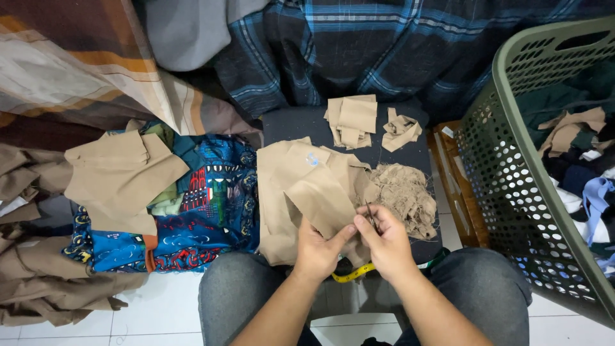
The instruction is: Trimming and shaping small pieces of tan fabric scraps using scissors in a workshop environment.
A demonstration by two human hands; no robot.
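While the left hand [318, 251] pinches the lower edge of the tan fabric piece [307, 186] between thumb and curled fingers, the cloth is held taut, apparently to present a seam to the tool. The right hand [386, 247], at 3 o'clock of the left and nearly touching it, is closed around a small dark metal tool [370, 216], likely a seam ripper or snips; its tip points toward 12 o'clock into the fabric edge. Neither hand is spread.

The fabric piece lies draped over a dark counter [282, 125] just beyond the knees, with its near edge lifted by the hands. At 2 o'clock of the right hand rests a heap of loose tan threads [405, 195], touching the fabric. A yellow measuring tape [352, 273] shows at 6 o'clock, below the hands, between the legs.

Farther out at 12 o'clock, two small stacks of cut tan pieces [352, 120] sit on the counter. At 3 o'clock stands a green perforated laundry basket [506, 160] holding mixed garments. At 9 o'clock, another tan panel [122, 170] lies on blue patterned cloth [205, 211].
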